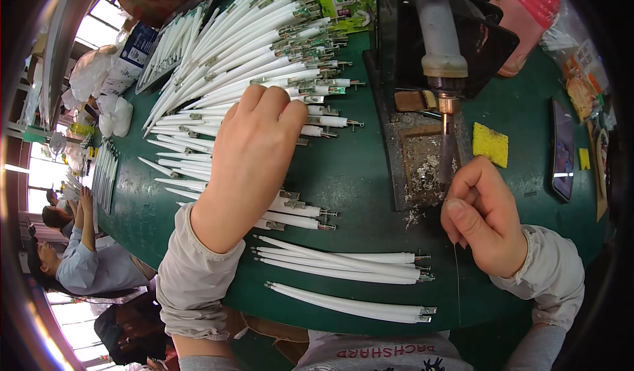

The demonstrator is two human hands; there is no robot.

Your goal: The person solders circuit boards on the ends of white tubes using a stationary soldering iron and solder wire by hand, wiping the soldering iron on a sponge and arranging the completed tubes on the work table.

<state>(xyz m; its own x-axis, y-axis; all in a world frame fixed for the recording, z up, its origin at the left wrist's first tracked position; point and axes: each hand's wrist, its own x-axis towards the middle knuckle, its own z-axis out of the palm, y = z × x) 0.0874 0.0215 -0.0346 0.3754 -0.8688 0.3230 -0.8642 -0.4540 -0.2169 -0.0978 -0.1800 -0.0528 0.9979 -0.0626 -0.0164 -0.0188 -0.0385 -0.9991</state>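
Note:
My left hand reaches over a fanned pile of slim white tapered rods, which carry small green circuit boards and metal clips at their wide ends. Its fingers curl down among the rods; the fingertips are hidden, so what they grip cannot be made out. Between thumb and fingers, my right hand pinches a thin solder wire that hangs toward the table's near edge. Just above that hand, a soldering iron points its tip downward. Several separate rods lie near the front edge, between my forearms.
Under the iron is a tray full of solder crumbs. A yellow sponge and a phone lie to the right. Snack bags stand at the back. Co-workers sit at the far left beside more rods.

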